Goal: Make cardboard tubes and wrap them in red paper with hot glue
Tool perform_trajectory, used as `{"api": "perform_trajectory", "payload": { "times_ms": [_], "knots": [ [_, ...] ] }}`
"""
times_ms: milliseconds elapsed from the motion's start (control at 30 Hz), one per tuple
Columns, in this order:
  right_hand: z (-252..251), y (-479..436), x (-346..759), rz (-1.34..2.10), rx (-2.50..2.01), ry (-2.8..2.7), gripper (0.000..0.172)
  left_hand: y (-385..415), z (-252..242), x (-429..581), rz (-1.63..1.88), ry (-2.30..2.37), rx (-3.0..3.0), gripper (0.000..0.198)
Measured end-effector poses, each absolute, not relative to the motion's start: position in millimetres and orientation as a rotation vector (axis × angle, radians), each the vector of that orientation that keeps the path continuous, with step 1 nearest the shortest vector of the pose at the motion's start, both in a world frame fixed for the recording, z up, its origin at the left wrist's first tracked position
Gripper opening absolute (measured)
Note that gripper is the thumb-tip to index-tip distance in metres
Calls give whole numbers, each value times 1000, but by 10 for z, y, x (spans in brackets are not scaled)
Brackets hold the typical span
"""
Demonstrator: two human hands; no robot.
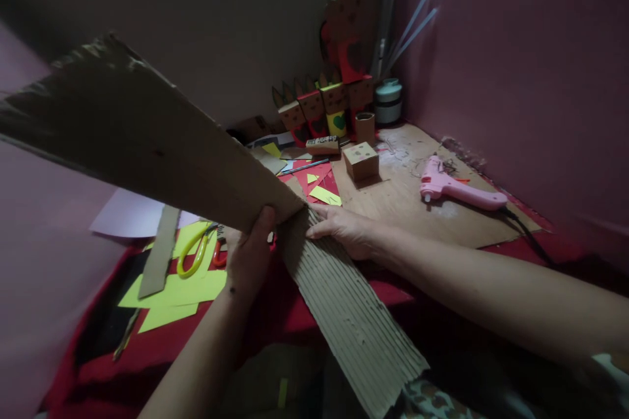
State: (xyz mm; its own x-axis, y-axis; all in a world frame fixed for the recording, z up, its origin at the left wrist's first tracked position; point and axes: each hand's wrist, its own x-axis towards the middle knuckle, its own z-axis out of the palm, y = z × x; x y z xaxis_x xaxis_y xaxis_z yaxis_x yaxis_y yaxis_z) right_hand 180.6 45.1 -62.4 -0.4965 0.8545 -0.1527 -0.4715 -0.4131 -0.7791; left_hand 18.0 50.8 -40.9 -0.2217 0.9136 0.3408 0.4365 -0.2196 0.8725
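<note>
A long strip of cardboard (162, 137) stretches across the view, rising to the upper left. Its near part (354, 321) shows ridged corrugation and slopes down to the lower right, with a crease or join between the two parts. My left hand (250, 255) grips the smooth part just left of the crease, thumb on top. My right hand (344, 229) pinches the strip's edge at the crease. Below the strip on the left lie yellow-handled scissors (194, 252), yellow paper (181, 294) and a narrow cardboard piece (161, 255).
A pink glue gun (457, 193) with a cord lies on a wooden board (403, 209) at right. A small cardboard box (362, 162) sits nearby. Several decorated cardboard figures (337, 114) and a teal container (388, 101) stand at the back against the walls.
</note>
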Motion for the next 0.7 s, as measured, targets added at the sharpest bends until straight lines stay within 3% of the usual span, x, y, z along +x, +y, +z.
{"api": "perform_trajectory", "payload": {
  "times_ms": [167,300,533,700],
  "knots": [
    [-544,547,1760,1990,-876,-794,49,514,-515,188,1427,1324,1695,31],
    [-549,604,1687,1935,-948,-747,53,519,-504,140,1337,1319,1822,28],
    [-631,619,1684,1951,-1055,-752,60,614,-438,22,865,1283,2106,36],
    [-595,561,1714,1960,-1060,-808,53,641,-451,81,1050,1268,1965,24]
  ]
}}
